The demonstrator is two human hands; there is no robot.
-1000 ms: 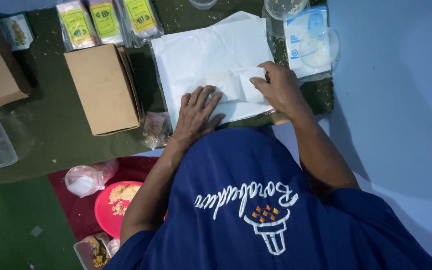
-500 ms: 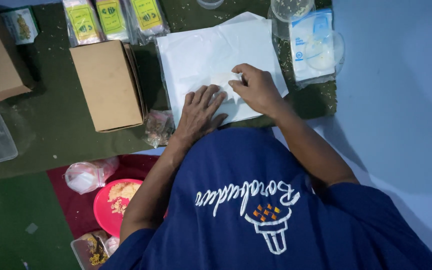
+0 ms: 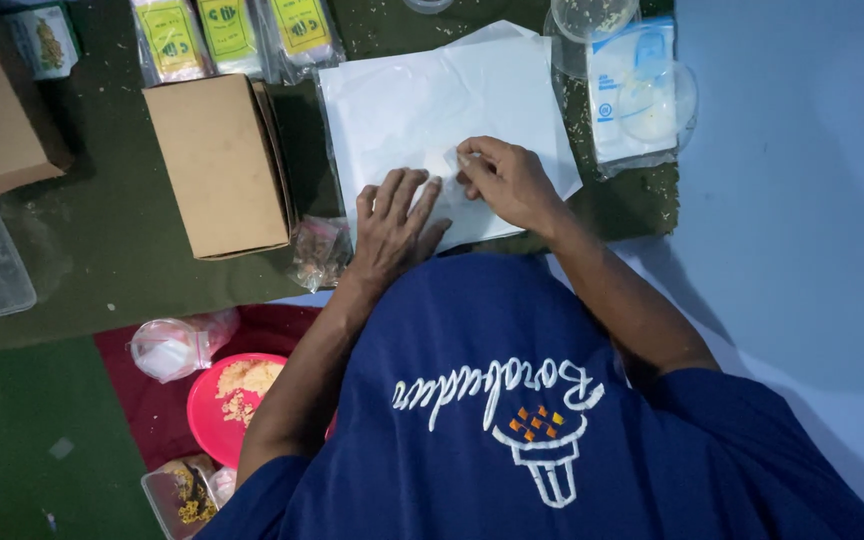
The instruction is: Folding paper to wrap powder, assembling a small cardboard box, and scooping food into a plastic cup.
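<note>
On the green mat, we are pressing our left hand (image 3: 392, 225) flat, fingers spread, on the white paper sheets (image 3: 432, 110); our right hand (image 3: 507, 180) is pinching a folded corner. Paper looks thin, limp, tearable; edges seem best for gripping.

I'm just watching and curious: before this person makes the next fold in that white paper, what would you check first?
1. Left hand flat on the white paper sheet: ok.
2. Right hand pinching the small folded flap: ok.
3. Paper lying fully on the green mat: not ok, the near edge is hidden.
4. Brown cardboard box apart from the paper: ok.
5. Contents inside the fold: cannot tell.
</note>
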